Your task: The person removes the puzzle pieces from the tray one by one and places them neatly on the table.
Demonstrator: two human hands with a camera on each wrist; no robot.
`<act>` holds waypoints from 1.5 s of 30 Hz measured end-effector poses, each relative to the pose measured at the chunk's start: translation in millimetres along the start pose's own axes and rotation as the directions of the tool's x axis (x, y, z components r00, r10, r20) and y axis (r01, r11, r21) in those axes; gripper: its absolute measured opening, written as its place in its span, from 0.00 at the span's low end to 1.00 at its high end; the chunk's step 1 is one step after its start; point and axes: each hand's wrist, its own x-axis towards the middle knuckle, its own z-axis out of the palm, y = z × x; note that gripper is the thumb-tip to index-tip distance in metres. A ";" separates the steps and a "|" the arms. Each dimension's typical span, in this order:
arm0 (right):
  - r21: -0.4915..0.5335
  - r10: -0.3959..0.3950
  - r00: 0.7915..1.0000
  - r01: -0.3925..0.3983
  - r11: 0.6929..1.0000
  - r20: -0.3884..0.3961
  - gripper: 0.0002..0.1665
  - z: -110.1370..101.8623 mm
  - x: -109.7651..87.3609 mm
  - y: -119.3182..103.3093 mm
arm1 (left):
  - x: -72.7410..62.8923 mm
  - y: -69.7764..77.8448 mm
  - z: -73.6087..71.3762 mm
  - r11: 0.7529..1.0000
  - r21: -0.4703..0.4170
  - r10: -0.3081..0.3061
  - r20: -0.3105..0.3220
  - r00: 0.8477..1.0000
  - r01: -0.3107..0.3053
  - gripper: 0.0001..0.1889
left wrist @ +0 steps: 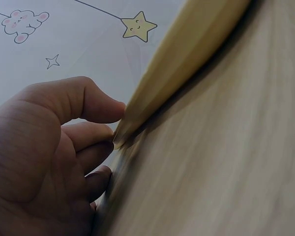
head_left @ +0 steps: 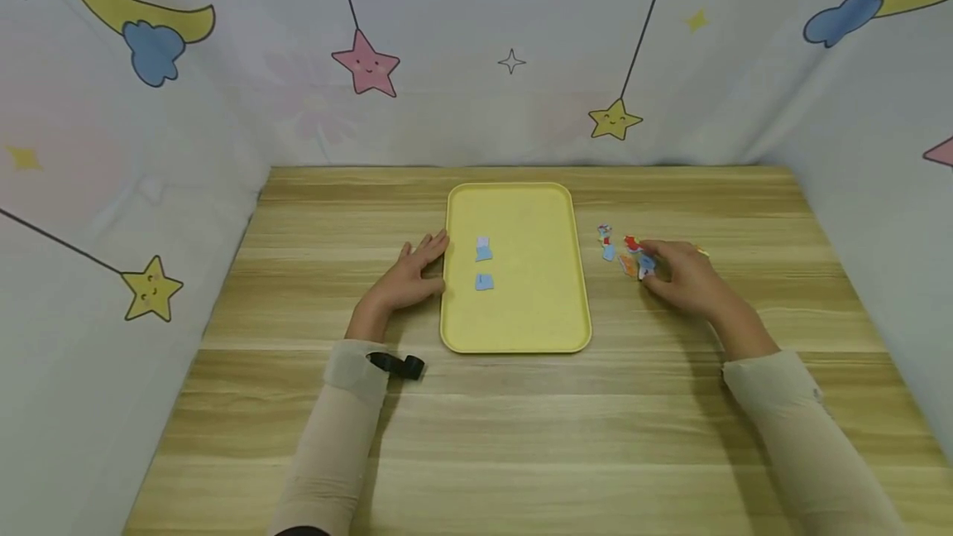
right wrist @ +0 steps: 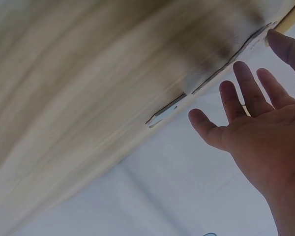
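Note:
My left hand (head_left: 405, 281) rests against the left edge of a yellow tray (head_left: 536, 271), thumb and fingertips at its rim. In the left wrist view, the thumb (left wrist: 105, 109) touches the rim from above. Inside the tray, a pale-and-blue puzzle piece (head_left: 484, 250) lies above a separate blue puzzle piece (head_left: 485, 282). On the table right of the tray, my right hand (head_left: 687, 278) reaches over a small group of puzzle pieces, fingers spread. Its fingertips are right at a blue-and-white piece (head_left: 646, 265), beside an orange piece (head_left: 628, 265) and a red piece (head_left: 632, 244).
A multicoloured strip of pieces (head_left: 606, 242) lies between tray and right hand. Another yellow bit (head_left: 702, 251) shows partly behind that hand. The wooden table (head_left: 521, 437) ends at a patterned cloth (head_left: 462, 106) at the back and sides.

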 end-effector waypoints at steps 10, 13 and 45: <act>0.077 0.033 0.999 -0.034 0.996 0.013 0.31 -1.7 1.0 -5.6 | -0.9 1.2 0.1 1.000 -0.005 0.000 0.000 1.000 0.000 0.45; 0.193 0.058 0.998 -0.061 0.979 0.021 0.32 -3.1 3.1 -13.0 | -1.3 0.8 0.0 1.000 0.000 -0.002 -0.002 1.000 0.002 0.45; 0.285 -0.057 0.990 0.019 0.958 0.125 0.38 48.9 65.1 -85.0 | 0.0 -3.8 -0.5 1.000 0.020 0.008 0.006 1.000 -0.008 0.45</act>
